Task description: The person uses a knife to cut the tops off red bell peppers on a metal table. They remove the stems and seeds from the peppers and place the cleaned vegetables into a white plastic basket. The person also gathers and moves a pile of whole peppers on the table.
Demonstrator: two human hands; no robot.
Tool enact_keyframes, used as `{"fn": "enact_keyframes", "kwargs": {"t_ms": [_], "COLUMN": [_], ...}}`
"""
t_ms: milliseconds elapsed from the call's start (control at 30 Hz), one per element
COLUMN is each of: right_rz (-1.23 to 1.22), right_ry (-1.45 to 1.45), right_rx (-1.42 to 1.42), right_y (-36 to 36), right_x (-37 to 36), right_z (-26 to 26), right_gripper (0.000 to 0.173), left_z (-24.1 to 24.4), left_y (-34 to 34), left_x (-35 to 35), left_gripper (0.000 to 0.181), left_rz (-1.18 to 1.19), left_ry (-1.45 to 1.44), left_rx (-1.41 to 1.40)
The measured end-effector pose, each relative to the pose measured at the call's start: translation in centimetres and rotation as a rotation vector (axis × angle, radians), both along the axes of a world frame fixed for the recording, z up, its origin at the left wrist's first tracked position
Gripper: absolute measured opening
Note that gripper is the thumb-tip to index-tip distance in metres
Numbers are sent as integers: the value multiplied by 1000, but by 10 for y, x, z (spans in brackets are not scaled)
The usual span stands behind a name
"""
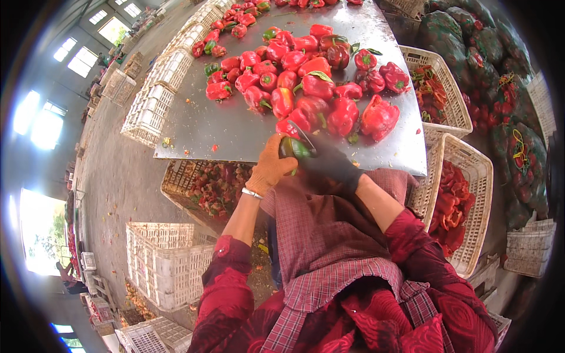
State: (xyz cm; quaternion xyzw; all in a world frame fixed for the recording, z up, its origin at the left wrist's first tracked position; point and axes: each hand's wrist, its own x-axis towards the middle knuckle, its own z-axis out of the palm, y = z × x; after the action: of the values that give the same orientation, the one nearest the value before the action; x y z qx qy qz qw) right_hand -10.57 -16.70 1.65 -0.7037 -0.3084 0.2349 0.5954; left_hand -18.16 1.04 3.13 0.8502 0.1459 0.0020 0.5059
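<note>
My left hand (269, 165), in an orange work glove, grips a green bell pepper (295, 149) near the front edge of the metal table (234, 139). My right hand (333, 163), in a dark glove and partly blurred, is close against the pepper's right side. A thin curved blade (302, 133) rises from the right hand's fingers beside the pepper; its handle is hidden in that hand. Just beyond both hands lies a pile of red bell peppers (287, 79), some with green patches, stems and leaves.
Under the table's left front, a crate (176, 192) holds pepper scraps. On the right, a plastic crate (483, 176) contains opened red peppers (450, 198), with another crate (461, 112) behind. Net sacks of peppers (521, 163) stand farther right. A white crate (172, 269) sits on the left floor.
</note>
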Motion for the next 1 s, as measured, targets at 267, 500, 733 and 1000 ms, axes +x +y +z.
{"fn": "enact_keyframes", "kwargs": {"t_ms": [267,500,733,1000], "right_rz": [-188,-330,-358,-539], "right_ry": [175,624,864,603], "right_rx": [225,764,1010,734], "right_y": [-60,-92,-107,-175], "right_x": [4,13,15,27], "right_z": [30,15,-9,4], "right_gripper": [44,26,21,24], "left_z": [50,-24,-25,-65], "left_y": [-72,-129,-149,-120], "left_x": [7,15,28,65], "left_gripper": [44,27,29,18], "left_rz": [-115,-4,31,512], "left_ry": [-185,-696,-449,-281], "left_rx": [-504,-237,-780,-1169]}}
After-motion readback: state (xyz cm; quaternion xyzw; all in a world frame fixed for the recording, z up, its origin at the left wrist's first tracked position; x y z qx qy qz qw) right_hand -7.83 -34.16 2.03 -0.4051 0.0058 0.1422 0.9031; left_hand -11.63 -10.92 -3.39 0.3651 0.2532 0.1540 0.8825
